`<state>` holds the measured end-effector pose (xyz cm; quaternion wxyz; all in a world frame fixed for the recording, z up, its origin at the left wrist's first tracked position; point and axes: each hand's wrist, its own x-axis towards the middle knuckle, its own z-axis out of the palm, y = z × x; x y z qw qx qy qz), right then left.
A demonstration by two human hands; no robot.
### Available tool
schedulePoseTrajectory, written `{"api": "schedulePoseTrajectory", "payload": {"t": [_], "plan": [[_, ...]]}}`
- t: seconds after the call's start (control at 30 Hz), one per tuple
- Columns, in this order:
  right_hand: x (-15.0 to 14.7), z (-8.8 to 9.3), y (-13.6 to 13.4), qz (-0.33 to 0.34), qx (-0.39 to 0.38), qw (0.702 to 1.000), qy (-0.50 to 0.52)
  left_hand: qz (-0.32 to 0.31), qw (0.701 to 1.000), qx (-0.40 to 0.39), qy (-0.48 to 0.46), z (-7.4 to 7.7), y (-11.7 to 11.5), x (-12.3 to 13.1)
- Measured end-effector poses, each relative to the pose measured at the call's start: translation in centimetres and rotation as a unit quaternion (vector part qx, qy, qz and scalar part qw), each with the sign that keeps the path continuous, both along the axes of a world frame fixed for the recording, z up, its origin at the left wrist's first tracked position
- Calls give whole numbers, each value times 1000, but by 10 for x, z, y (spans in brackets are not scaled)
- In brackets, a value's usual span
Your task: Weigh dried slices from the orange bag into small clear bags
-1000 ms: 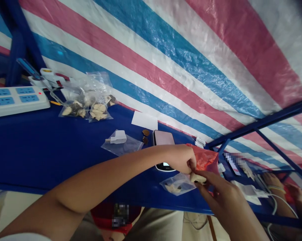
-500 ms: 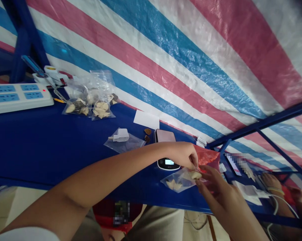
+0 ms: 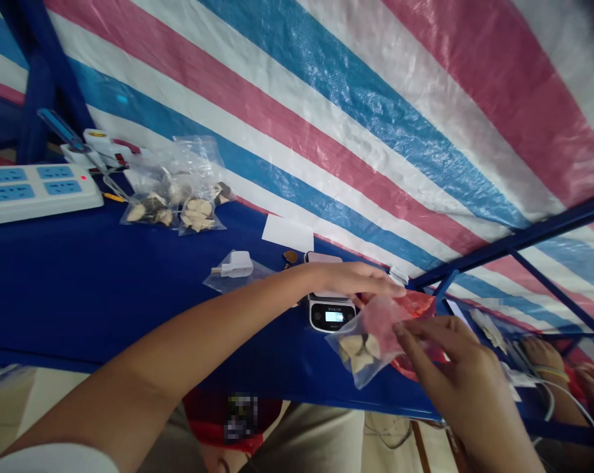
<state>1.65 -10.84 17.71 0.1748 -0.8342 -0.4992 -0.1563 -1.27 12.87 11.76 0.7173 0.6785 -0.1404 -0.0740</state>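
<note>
- Head view: a blue desk (image 3: 104, 282) carries everything near the hands, its close edge running below them.
- Left hand (image 3: 359, 279) reaches across above the scale, fingers outstretched towards the right; whether they grip an edge of plastic cannot be told.
- Right hand (image 3: 455, 358) pinches the clear bag between thumb and fingers at its upper right end.
- Clear bag (image 3: 373, 328) lies between the two: left of the right hand, below the left hand and nearer the body. Its long axis slants from the pinched end down to the lower left, so the right hand is on it and the left just beyond its upper edge.
- Red bag (image 3: 418, 302) sits behind the clear bag, just past the left fingertips.
- Scale (image 3: 332, 318) stands partly under the left hand, its lit display just beside the clear bag.
- Slices (image 3: 362, 360), pale with dark edges, gather at the clear bag's lower end, away from the right fingers.
</note>
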Motion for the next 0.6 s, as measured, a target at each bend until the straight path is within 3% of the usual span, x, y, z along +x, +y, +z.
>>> {"api": "schedulePoseTrajectory", "payload": {"t": [0.13,0.23,0.37,0.43,0.53,0.6], "plan": [[14,2,9,-102,87,986,95,-101,993,-2,55,-14,0,5],[29,-8,19,-171,189,948,192,-65,995,31,61,-17,1,7],[51,-44,43,-190,335,871,304,100,993,22,52,-17,23,6],[57,-67,57,-182,358,837,371,201,975,75,48,-21,40,5],[56,-96,69,-162,327,796,483,353,905,233,40,-25,63,4],[48,-107,67,-135,321,769,536,437,853,285,2,-22,72,3]]}}
